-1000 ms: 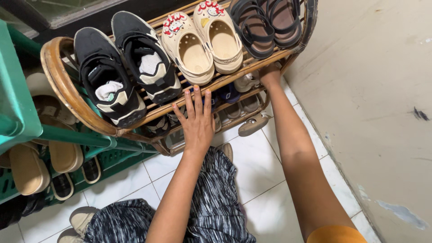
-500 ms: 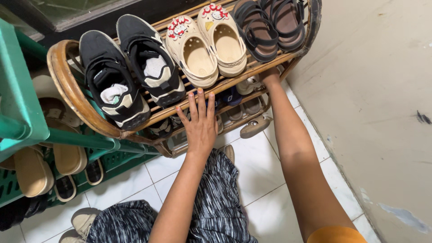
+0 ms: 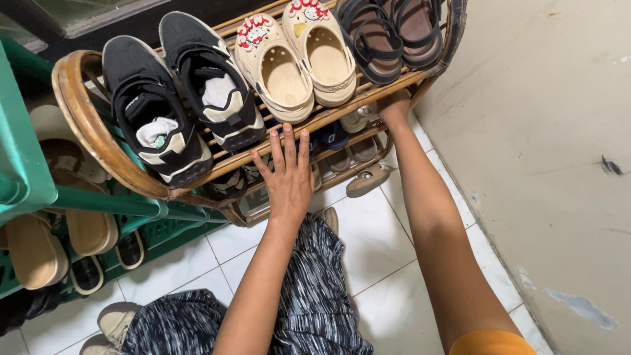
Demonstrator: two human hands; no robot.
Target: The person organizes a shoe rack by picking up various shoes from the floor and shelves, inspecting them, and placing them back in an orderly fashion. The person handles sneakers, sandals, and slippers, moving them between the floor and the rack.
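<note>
Above the left hand (image 3: 287, 176) the rack's top shelf (image 3: 197, 179) is packed: black sneakers (image 3: 177, 98), cream clogs (image 3: 299, 59), brown sandals (image 3: 388, 33) touching side by side. Beneath its fingers, shoes crowd the lower shelves. Behind both hands lies bare tiled floor (image 3: 368, 243); the wall (image 3: 545, 131) stands close beside the right hand (image 3: 394, 108).

glossy rattan rack (image 3: 85, 125), matt foam clogs (image 3: 296, 59) (cream), glazed floor tiles (image 3: 374, 243)
</note>
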